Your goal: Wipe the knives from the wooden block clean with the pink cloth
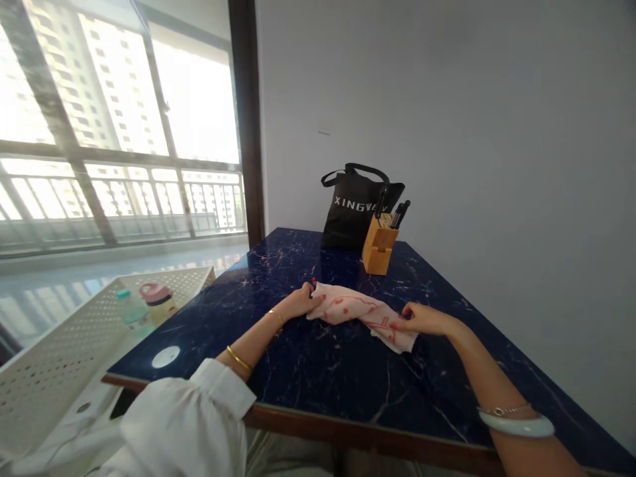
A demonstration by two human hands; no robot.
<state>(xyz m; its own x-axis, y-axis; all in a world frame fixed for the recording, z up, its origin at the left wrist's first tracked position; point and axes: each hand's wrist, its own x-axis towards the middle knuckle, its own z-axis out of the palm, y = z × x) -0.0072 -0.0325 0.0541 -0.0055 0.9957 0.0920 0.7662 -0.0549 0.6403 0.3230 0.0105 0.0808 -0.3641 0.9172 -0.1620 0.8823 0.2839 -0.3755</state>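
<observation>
A crumpled pale pink cloth [360, 315] with red line patterns lies in the middle of the dark blue marble table [318, 371]. My left hand [298, 301] grips its left end, with a small red-and-dark object [314, 286] showing at the fingertips. My right hand [422, 319] has curled fingers on the cloth's right end. The cloth's right corner hangs loose toward me. A gold bangle circles my left wrist, and a pale jade bangle and a thin chain circle my right forearm.
Behind the cloth stand a wooden knife block [380, 245] with dark handles and a black tote bag [355, 212] against the wall. Left of the table, a white perforated rack [74, 344] holds a plastic bottle [133, 311] and a pink-capped bottle [158, 303].
</observation>
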